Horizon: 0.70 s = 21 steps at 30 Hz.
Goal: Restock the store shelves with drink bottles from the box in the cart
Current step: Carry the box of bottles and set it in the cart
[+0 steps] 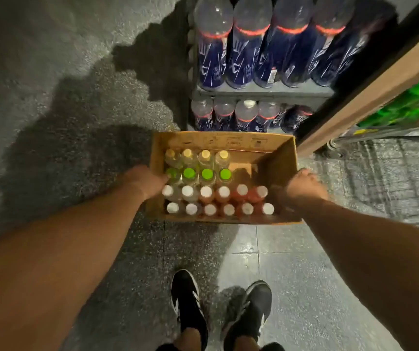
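A brown cardboard box (pixel 276 160) hangs above the floor between my arms, open at the top. Inside stand several drink bottles in rows: yellow caps (pixel 205 155) at the far side, green caps (pixel 189 173) behind them, white caps (pixel 223 191) nearest me, some with red drink. The box's far right corner is bare. My left hand (pixel 146 181) grips the box's left wall. My right hand (pixel 304 184) grips the right wall. No cart is in view.
A grey metal shelf (pixel 264 91) straight ahead holds large clear bottles with blue labels (pixel 213 64) on two levels. A wood-edged shelf unit (pixel 370 97) with green packs (pixel 410 105) runs along the right. My black shoes (pixel 188 302) stand on speckled floor.
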### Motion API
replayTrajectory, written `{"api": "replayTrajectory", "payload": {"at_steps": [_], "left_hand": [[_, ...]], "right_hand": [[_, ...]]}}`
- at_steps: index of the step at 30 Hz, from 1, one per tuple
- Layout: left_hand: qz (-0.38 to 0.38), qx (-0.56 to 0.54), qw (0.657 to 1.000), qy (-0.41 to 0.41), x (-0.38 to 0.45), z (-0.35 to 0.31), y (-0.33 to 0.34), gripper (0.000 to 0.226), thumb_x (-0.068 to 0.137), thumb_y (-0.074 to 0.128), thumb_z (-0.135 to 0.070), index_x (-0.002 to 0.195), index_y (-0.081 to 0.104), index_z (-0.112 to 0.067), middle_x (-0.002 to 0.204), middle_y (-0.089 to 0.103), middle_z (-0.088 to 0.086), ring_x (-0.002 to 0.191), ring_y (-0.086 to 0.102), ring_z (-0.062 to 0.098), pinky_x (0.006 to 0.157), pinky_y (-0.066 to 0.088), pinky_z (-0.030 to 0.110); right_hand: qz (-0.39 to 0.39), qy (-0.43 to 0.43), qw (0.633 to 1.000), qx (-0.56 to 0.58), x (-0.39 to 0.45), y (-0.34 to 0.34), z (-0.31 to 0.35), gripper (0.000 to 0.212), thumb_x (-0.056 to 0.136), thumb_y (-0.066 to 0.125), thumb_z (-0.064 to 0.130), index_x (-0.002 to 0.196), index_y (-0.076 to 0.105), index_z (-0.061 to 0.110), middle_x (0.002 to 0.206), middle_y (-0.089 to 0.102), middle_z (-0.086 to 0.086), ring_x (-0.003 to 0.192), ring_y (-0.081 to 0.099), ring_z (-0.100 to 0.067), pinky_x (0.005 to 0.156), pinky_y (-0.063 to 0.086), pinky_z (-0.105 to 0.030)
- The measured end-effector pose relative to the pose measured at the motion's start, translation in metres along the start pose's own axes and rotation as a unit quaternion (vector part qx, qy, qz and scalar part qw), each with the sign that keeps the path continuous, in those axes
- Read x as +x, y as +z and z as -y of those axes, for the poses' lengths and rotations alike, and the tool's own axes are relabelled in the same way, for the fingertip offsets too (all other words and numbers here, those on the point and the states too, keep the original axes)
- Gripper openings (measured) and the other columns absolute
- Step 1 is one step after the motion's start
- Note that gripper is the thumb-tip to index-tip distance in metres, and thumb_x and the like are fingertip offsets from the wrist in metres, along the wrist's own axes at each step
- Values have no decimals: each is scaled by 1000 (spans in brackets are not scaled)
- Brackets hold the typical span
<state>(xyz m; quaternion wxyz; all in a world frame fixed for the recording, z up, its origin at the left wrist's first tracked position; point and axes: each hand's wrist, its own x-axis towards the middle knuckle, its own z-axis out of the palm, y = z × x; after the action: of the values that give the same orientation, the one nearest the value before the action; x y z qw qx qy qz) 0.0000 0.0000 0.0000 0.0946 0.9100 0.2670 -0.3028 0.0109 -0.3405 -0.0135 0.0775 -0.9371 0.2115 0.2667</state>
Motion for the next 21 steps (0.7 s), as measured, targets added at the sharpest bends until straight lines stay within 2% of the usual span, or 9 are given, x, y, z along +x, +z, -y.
{"api": "replayTrajectory", "payload": {"at_steps": [3, 5, 8, 10, 12, 14, 17, 19, 21], "left_hand": [[14, 7, 1000, -17, 38, -8, 26, 63, 85, 51, -68, 115, 62, -13, 118, 62, 17, 105, 60, 34, 75, 43, 36], [20, 11, 999, -23, 57, -10, 36, 62, 86, 51, -66, 117, 63, -13, 121, 62, 18, 108, 60, 35, 83, 46, 39], [53, -11, 998, -20, 84, -4, 40, 51, 85, 59, -57, 108, 64, -12, 116, 64, 19, 102, 62, 35, 90, 50, 43], [86, -41, 995, -42, 98, 4, 43, 54, 85, 67, -45, 119, 60, -4, 121, 60, 22, 108, 60, 38, 94, 50, 47], [102, -15, 994, -40, 101, 9, 46, 48, 91, 61, -34, 123, 58, 2, 125, 58, 24, 114, 57, 39, 98, 47, 48], [93, 39, 995, -20, 103, 13, 49, 42, 98, 48, -33, 121, 60, 0, 122, 60, 23, 110, 58, 36, 97, 47, 45], [83, 93, 992, 17, 101, 18, 46, 46, 99, 42, -41, 120, 62, -4, 122, 61, 20, 107, 59, 33, 93, 47, 39], [84, 113, 990, 33, 99, 23, 45, 43, 97, 44, -42, 114, 64, -7, 117, 63, 19, 102, 60, 32, 89, 49, 37], [90, 98, 990, 36, 98, 28, 43, 36, 95, 49, -38, 105, 66, -8, 110, 64, 18, 96, 61, 32, 86, 50, 37]], "right_hand": [[-17, 24, 999, 37, 36, 29, 2, 84, 75, 68, 54, 129, 34, 0, 123, 49, -20, 113, 52, -38, 92, 43, -44], [1, 55, 996, 75, 55, 42, 1, 76, 76, 70, 49, 126, 35, 3, 118, 53, -18, 110, 55, -38, 91, 44, -45], [1, 63, 991, 114, 78, 51, -8, 45, 83, 66, 37, 109, 40, 12, 92, 52, -10, 93, 58, -36, 79, 44, -42], [-11, 63, 991, 117, 90, 54, -20, 26, 85, 62, 29, 96, 48, 11, 78, 47, -6, 87, 61, -33, 74, 44, -35], [9, 73, 990, 119, 94, 56, -30, 24, 85, 62, 24, 72, 50, 8, 65, 49, -5, 69, 60, -26, 64, 43, -28], [22, 87, 990, 112, 96, 57, -33, 28, 85, 60, 19, 60, 47, 12, 65, 53, -9, 67, 58, -26, 65, 42, -31], [13, 80, 994, 72, 99, 54, -29, 28, 84, 59, 14, 59, 46, 13, 71, 55, -11, 70, 57, -28, 66, 42, -33], [11, 61, 996, 60, 100, 52, -31, 21, 83, 55, 9, 63, 51, 10, 78, 59, -15, 66, 57, -27, 65, 42, -33], [9, 42, 998, 40, 100, 49, -35, 11, 83, 50, 5, 79, 61, 3, 90, 64, -21, 81, 62, -34, 67, 42, -34]]}}
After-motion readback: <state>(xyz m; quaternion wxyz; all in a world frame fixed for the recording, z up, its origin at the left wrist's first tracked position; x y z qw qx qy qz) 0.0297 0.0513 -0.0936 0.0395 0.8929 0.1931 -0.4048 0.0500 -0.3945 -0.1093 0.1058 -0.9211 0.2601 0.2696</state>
